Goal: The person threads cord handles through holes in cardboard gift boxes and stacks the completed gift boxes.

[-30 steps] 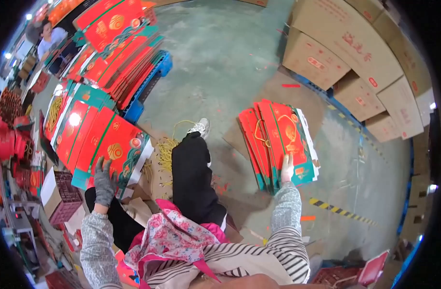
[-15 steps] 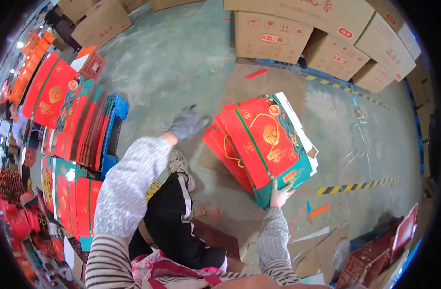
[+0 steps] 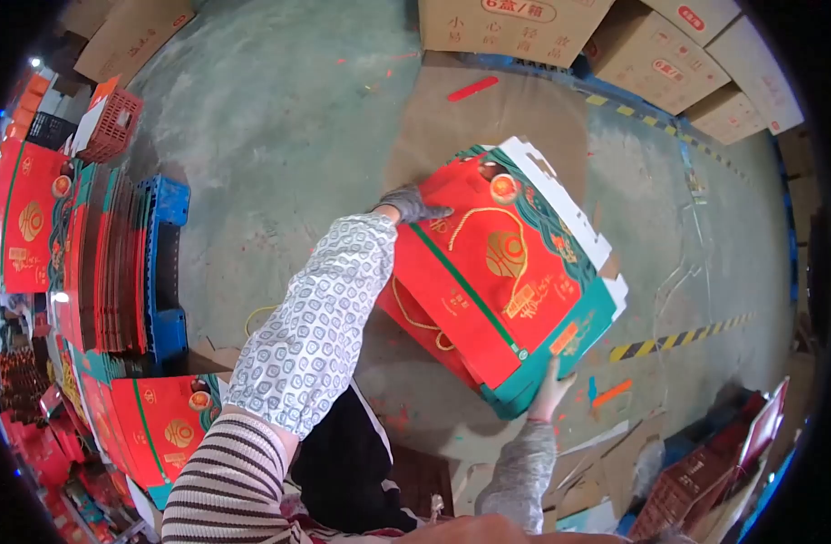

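A stack of red and green flat gift boxes (image 3: 465,304), printed in gold and with yellow cord handles, lies tilted in front of me. My left hand (image 3: 413,204), in a grey glove, grips the stack's upper left edge; some of its fingers are hidden. At the lower right corner, my right hand (image 3: 549,392) holds the green end, fingers on top. White tabs (image 3: 560,199) stick out along the stack's right side.
More flat red boxes (image 3: 107,263) stand on a blue pallet (image 3: 168,272) at left, near a red crate (image 3: 114,125). Brown cartons (image 3: 515,27) are stacked at the back. A dark red crate (image 3: 692,490) sits at lower right.
My left hand has moved right from open air beside the stack onto its upper left edge. The right hand keeps its hold at the corner. The view has shifted.
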`<action>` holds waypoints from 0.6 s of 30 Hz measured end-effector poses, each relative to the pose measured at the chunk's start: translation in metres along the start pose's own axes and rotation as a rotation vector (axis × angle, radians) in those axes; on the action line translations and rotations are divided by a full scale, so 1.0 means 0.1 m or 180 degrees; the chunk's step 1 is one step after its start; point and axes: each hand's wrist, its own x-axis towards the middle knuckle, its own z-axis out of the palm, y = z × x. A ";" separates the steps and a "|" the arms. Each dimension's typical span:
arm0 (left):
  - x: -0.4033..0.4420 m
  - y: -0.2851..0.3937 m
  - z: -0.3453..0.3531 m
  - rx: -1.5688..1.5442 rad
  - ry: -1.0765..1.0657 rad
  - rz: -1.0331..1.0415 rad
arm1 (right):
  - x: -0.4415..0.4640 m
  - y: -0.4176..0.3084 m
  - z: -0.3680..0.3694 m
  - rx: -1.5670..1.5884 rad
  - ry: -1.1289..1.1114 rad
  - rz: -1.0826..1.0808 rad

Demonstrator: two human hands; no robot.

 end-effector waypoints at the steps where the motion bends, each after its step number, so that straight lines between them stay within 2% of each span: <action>1: 0.02 -0.16 0.09 -0.0369 -0.0176 0.0194 | 0.12 -0.09 -0.10 0.0880 -0.0205 0.0733; 2: 0.04 -0.30 0.20 -0.0396 -0.0005 0.0277 | 0.25 -0.04 -0.16 0.1262 -0.0684 0.0872; 3: -0.04 -0.34 0.18 -0.0400 -0.0011 0.0277 | 0.30 -0.12 -0.16 0.1255 -0.0680 0.0874; 5: -0.28 -0.31 0.09 -0.1213 -0.0419 0.0251 | 0.37 -0.38 -0.18 0.1277 -0.1052 0.1123; 6: -0.33 -0.32 0.11 -0.1267 -0.0433 0.0109 | 0.43 -0.35 -0.20 0.1204 -0.1169 0.1109; 10: -0.60 -0.51 0.20 -0.1366 -0.0457 0.0265 | 0.39 -0.23 -0.25 0.1126 -0.1174 0.1094; 15: -1.34 -0.18 0.02 -0.1078 -0.0401 -0.0276 | 0.44 -0.19 -0.39 0.1035 -0.1141 0.1038; 16: -1.37 -0.23 0.12 -0.1056 -0.0417 -0.0282 | 0.52 -0.19 -0.42 0.1039 -0.1343 0.1128; 18: -1.30 -0.49 0.47 -0.0903 0.0244 -0.0454 | 0.52 -0.20 -0.44 0.1148 -0.1680 0.1193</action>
